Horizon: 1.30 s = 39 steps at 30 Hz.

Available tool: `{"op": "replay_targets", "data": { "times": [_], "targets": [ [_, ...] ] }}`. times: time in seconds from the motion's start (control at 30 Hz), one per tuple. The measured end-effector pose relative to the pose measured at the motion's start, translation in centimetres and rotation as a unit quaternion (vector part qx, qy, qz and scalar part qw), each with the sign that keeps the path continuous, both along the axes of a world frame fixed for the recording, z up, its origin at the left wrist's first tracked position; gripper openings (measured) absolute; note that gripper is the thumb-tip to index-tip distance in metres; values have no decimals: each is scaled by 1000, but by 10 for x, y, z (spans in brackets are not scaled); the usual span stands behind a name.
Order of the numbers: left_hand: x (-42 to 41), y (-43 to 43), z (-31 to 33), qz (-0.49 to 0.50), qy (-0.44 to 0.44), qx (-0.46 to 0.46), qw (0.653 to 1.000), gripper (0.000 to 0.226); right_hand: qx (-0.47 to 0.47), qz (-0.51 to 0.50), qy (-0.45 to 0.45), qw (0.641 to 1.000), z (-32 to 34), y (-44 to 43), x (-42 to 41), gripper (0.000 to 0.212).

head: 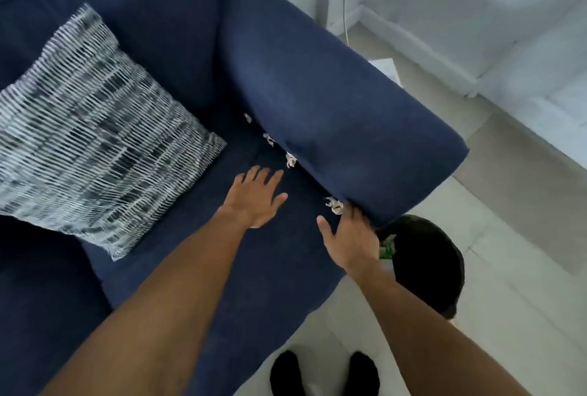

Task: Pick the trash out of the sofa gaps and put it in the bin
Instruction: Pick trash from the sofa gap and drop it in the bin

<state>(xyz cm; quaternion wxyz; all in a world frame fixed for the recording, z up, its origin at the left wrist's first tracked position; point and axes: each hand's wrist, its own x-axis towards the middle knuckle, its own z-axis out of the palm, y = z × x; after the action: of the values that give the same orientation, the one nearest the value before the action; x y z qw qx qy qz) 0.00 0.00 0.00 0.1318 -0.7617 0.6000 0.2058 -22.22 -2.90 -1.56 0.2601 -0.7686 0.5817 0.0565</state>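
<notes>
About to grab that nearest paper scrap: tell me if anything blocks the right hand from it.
Nothing visible does. The right hand lies open on the seat, fingertips right beside the paper scrap wedged in the gap under the armrest.

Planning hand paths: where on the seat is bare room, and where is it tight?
Bare: the seat cushion between the striped pillow and the left hand. Tight: the gap along the armrest, where paper scraps are wedged, the nearest at the right hand. The bin stands beside the armrest.
</notes>
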Motion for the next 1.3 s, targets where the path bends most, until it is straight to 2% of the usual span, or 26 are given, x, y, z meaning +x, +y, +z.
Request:
{"op": "replay_targets", "data": {
  "times": [0.2,0.43,0.53,0.67,0.87,1.0,1.17,1.3],
  "targets": [
    [0,-39,-51,-7,7,-8,1000,70,-78,-105,-19,991,-58,0,18,60],
    [2,-74,-92,101,38,-59,992,73,-178,-217,-140,950,-101,-5,37,52],
    [2,-87,-105,144,42,-97,984,62,-209,-246,-173,930,-106,-9,40,50],
    [5,-92,-119,222,82,-168,957,46,-228,-255,-188,921,-117,-13,38,28],
    [5,-93,-124,252,112,-210,938,29,-216,-280,-216,910,-123,-16,36,19],
    [5,-86,-115,285,178,-211,918,24,-208,-286,-227,907,-118,-14,35,14],
    [2,-59,-99,318,269,-202,886,29,-197,-288,-250,903,-99,-7,29,11],
    [-2,-37,-73,305,347,-156,873,25,-202,-278,-263,902,-74,2,24,10]
  ]
}}
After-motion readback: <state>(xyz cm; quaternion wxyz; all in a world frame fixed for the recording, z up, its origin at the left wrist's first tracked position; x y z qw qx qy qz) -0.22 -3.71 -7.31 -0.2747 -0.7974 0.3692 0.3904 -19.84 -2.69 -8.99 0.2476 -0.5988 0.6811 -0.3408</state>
